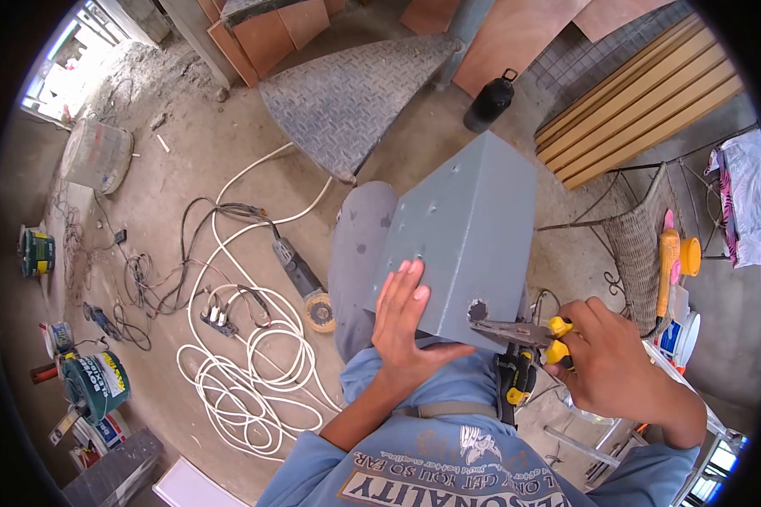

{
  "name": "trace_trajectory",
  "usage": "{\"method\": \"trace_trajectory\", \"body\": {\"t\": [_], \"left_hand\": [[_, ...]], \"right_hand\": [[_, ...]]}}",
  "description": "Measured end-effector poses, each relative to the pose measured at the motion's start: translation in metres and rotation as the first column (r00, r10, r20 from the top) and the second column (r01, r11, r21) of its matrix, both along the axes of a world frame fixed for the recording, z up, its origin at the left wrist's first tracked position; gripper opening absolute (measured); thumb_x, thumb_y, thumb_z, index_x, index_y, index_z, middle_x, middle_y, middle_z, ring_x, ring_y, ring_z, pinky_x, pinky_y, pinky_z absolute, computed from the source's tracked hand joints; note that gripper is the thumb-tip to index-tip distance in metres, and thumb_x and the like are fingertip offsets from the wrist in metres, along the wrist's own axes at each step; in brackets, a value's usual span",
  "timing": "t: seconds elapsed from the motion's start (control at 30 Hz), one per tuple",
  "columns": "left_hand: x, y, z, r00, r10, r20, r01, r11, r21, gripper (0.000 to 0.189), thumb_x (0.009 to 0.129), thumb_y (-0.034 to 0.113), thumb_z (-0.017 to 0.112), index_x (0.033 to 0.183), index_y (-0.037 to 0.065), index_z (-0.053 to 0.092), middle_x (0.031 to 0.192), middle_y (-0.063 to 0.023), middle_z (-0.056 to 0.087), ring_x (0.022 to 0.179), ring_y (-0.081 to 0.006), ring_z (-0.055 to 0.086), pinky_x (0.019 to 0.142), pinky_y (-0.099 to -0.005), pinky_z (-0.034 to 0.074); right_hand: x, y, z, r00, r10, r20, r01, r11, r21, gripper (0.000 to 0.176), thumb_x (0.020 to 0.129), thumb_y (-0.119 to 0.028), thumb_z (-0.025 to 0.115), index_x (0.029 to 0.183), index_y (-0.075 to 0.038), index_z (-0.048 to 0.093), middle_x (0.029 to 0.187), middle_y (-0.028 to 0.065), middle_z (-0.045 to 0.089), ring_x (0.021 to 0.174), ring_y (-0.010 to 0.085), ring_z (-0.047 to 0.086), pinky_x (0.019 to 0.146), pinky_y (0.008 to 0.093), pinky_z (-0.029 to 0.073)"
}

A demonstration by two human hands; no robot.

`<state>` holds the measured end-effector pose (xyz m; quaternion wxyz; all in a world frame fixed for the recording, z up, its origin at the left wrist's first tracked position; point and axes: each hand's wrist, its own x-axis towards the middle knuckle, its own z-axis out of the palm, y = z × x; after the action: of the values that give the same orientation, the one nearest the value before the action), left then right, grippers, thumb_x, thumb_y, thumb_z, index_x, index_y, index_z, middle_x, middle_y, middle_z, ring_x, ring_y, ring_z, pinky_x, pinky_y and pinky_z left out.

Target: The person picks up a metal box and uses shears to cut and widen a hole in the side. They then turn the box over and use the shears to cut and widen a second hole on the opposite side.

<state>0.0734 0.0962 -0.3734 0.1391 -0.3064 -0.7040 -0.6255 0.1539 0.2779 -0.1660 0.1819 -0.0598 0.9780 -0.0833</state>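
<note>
A grey painted box (495, 228) rests on my lap, tilted, with small dents along its left face. Near the bottom corner of its right face is a round dark hole (479, 310). My left hand (403, 317) lies against the left face, fingers stretched out and thumb along the lower edge, steadying the box. My right hand (604, 345) grips pliers (556, 336) by their yellow-and-black handles. The jaws of the pliers reach to the rim of the hole. Part of the right fingers is hidden behind the handles.
An angle grinder (298, 275) lies on the floor to the left, beside a coiled white cable (254, 363) and a power outlet (220, 319). Ahead stand a diamond-plate metal sheet (355, 93) and a black bottle (490, 101). Paint cans (97, 384) line the left; a wicker chair (643, 237) stands right.
</note>
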Motion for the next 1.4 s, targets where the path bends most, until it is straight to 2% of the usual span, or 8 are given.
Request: {"method": "trace_trajectory", "body": {"t": [0.43,0.5,0.63,0.73,0.9,1.03,1.23,1.4], "left_hand": [[0.006,-0.002,-0.011,0.999,0.037,-0.04,-0.035,0.999,0.036,0.084,0.07,0.038,0.085,0.136,0.008,0.042,0.135,-0.026,0.052,0.124,-0.0435,0.053,0.102,-0.0588,0.039],[0.011,-0.006,-0.016,0.993,0.04,-0.11,-0.039,0.999,0.016,0.079,0.074,0.036,0.082,0.136,0.009,0.042,0.135,-0.0254,0.053,0.123,-0.0434,0.054,0.101,-0.0593,0.04],[0.011,-0.005,-0.013,0.992,0.033,-0.124,-0.032,0.999,0.01,0.077,0.076,0.036,0.081,0.136,0.009,0.042,0.135,-0.0251,0.053,0.122,-0.0432,0.054,0.101,-0.059,0.04],[0.009,-0.005,-0.014,0.991,0.054,-0.124,-0.052,0.999,0.014,0.081,0.073,0.04,0.082,0.136,0.009,0.042,0.135,-0.0249,0.052,0.121,-0.0436,0.055,0.101,-0.0573,0.041],[0.0,-0.013,-0.013,1.0,0.002,0.014,-0.003,0.996,0.09,0.101,0.065,0.052,0.086,0.137,0.0,0.038,0.134,-0.0284,0.051,0.124,-0.043,0.052,0.102,-0.0506,0.043],[-0.003,-0.047,-0.017,0.981,0.14,0.138,-0.114,0.977,-0.178,0.119,0.051,0.044,0.093,0.14,-0.006,0.031,0.134,-0.0211,0.043,0.12,-0.0322,0.048,0.101,-0.0448,0.04],[-0.035,-0.092,-0.043,0.963,0.213,-0.164,-0.259,0.897,-0.357,0.123,0.06,0.047,0.09,0.145,-0.006,0.018,0.141,-0.0253,0.032,0.128,-0.0388,0.04,0.106,-0.0509,0.035],[-0.049,-0.076,0.008,0.981,0.189,-0.041,-0.187,0.873,-0.45,0.115,0.064,0.047,0.087,0.144,-0.008,0.026,0.138,-0.0262,0.041,0.126,-0.0346,0.047,0.104,-0.045,0.038]], "right_hand": [[-0.009,0.013,0.001,0.931,-0.059,0.361,0.196,0.913,-0.357,0.034,0.083,-0.028,0.074,0.073,0.001,0.06,0.069,0.0086,0.052,0.054,0.0239,0.053,0.052,0.0363,0.043],[-0.01,0.028,-0.002,0.501,-0.069,0.863,0.716,0.594,-0.368,0.048,0.092,-0.045,0.063,0.071,-0.002,0.066,0.066,0.0056,0.063,0.057,0.0182,0.058,0.055,0.0333,0.045],[-0.008,0.042,-0.013,0.449,0.047,0.892,0.697,0.606,-0.383,0.046,0.095,-0.044,0.059,0.079,-0.002,0.069,0.069,0.0052,0.066,0.058,0.0195,0.058,0.058,0.0336,0.046],[-0.006,0.012,0.008,0.844,-0.097,0.527,0.301,0.899,-0.317,0.032,0.091,-0.032,0.066,0.087,-0.001,0.069,0.092,0.0119,0.065,0.071,0.0265,0.06,0.066,0.0358,0.048],[0.02,0.02,-0.003,0.993,-0.101,-0.056,0.088,0.974,-0.209,0.028,0.081,-0.02,0.074,0.096,0.002,0.065,0.123,0.0176,0.051,0.104,0.0334,0.053,0.083,0.043,0.047],[0.081,0.067,-0.035,0.82,-0.559,-0.123,0.459,0.77,-0.443,0.024,0.086,-0.02,0.068,0.086,0.001,0.058,0.096,0.013,0.059,0.081,0.0254,0.058,0.072,0.0356,0.046],[0.252,0.091,-0.24,0.017,-0.992,0.126,0.797,-0.063,-0.601,0.027,0.088,-0.025,0.058,0.08,0.001,0.061,0.062,0.0089,0.059,0.06,0.0189,0.06,0.056,0.0363,0.046],[0.325,0.002,-0.403,0.081,-0.983,0.168,0.866,-0.014,-0.499,0.033,0.083,-0.03,0.057,0.078,0.002,0.063,0.069,0.0213,0.062,0.064,0.0356,0.062,0.06,0.0431,0.049]]}}
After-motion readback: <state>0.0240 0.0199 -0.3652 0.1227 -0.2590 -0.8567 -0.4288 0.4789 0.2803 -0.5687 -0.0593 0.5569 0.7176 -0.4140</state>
